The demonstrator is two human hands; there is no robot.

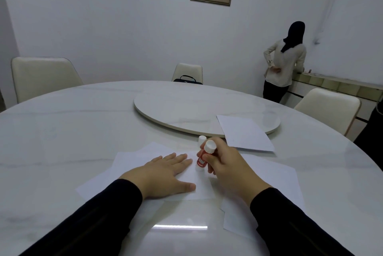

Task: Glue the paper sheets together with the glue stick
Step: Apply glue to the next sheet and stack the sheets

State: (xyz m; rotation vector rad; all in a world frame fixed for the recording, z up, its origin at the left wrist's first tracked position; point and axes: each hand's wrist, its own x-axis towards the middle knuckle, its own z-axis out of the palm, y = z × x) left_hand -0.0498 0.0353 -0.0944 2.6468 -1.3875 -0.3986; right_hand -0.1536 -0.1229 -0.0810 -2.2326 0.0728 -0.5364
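White paper sheets (132, 160) lie overlapped on the table in front of me. My left hand (163, 175) rests flat on them, fingers spread. My right hand (226, 164) grips a red glue stick (202, 159), its lower end down on the paper and its white end pointing up. A small white cap (202, 139) stands on the table just behind the stick. Another sheet (279, 175) lies under my right wrist, and one more sheet (246, 133) lies further back on the right, its far corner on the turntable.
The round white marble table (62, 131) carries a turntable (186, 108) at its middle. Cream chairs (43, 75) stand around it, one with a dark bag (187, 80). A person (284, 65) stands at the back right by a counter.
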